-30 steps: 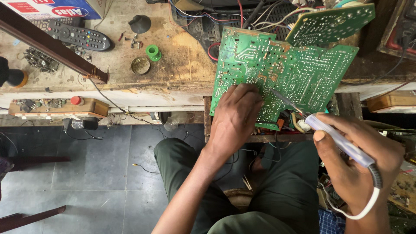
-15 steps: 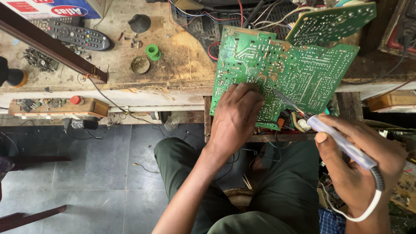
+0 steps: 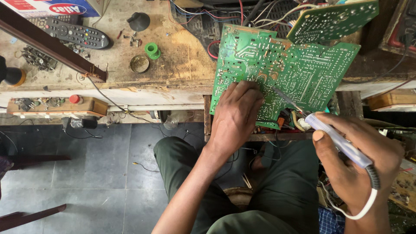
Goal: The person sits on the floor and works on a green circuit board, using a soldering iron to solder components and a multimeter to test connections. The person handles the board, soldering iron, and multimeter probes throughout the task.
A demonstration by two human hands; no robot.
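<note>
A large green circuit board (image 3: 286, 69) is seen right of centre in the frame, propped at the front edge of the worktop (image 3: 182, 52) with its solder side up and its lower edge overhanging toward the lap. The left hand (image 3: 236, 115) is laid on the board's lower left part, fingers curled down against the solder side; whether anything is pinched beneath them cannot be told. The right hand (image 3: 359, 160), at the lower right of the frame, is closed around the pale handle of a soldering iron (image 3: 333, 138), whose thin dark tip is angled up and left to the board surface just beside the left fingertips. A white cord is looped from the handle's end under the wrist.

A smaller green board (image 3: 333, 19) is tilted at the upper right, touching or overlapping the large one's top edge. At the upper left of the worktop a black remote control (image 3: 76, 34), a green spool (image 3: 152, 50), a round tin (image 3: 139, 63) and a black cap (image 3: 138, 21) are spread well apart.

Risk is judged mainly in the closeness of tip and fingertips: a slip of the iron could burn them. Since the board is only propped and steadied by one hand, a shift could drag the tip across neighbouring joints and bridge them. The looped cord could snag and jerk the iron.
</note>
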